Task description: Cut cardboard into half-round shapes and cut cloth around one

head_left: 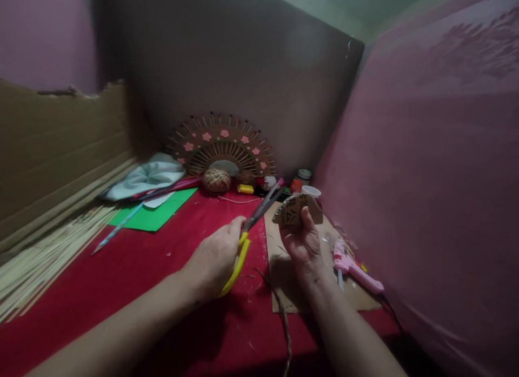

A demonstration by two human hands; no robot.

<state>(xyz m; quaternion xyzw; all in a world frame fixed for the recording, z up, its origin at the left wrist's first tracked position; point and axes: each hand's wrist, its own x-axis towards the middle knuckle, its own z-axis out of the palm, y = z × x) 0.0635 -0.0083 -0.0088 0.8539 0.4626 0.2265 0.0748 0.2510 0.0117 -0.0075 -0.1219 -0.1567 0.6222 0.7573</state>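
My left hand (214, 255) is closed on the yellow handles of a pair of scissors (259, 212), whose blades point up and to the right, slightly parted. In my right hand (302, 244) I grip a small piece of cardboard (292, 210) with a rounded edge and printed dark characters, thumb pressed on its face. The scissor tips are close to the cardboard's upper left; whether they touch it I cannot tell. Below my hands a braided cord (283, 312) runs over the red cloth (182, 274) and the edge of a flat cardboard sheet (279, 279).
A pink glue gun (357, 271) lies on the right of the sheet. At the back stand a flower-decorated fan (225, 141), a twine ball (216, 180) and small jars (304, 176). Thin sticks (48, 258), green paper (170, 209) and a pencil (119, 227) lie left. Panels enclose the table.
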